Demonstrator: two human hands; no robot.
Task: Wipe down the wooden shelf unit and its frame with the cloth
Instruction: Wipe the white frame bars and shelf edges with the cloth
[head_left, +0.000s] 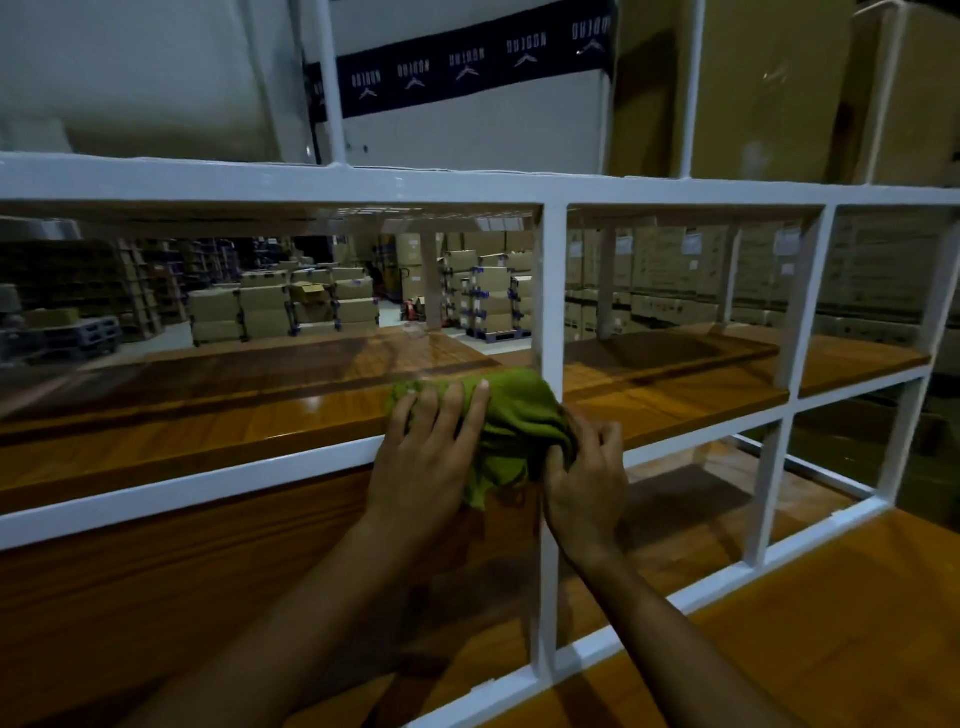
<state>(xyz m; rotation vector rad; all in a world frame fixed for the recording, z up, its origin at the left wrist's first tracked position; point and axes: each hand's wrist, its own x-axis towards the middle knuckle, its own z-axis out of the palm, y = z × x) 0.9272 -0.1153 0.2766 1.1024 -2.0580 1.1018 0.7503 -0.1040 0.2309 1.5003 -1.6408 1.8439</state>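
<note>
Cloth (511, 415) (bunched, edges hidden) under both hands (426, 457) on shelf (260, 415).

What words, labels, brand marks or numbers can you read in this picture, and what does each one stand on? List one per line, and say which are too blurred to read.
Dark banner behind the white frame: a repeated white logo word above a hanger-like mark; letters too blurred to read with certainty.
White labels on the stacked cardboard boxes: too small and blurred to read.
Green cloth, wooden shelf: no text visible.
</note>
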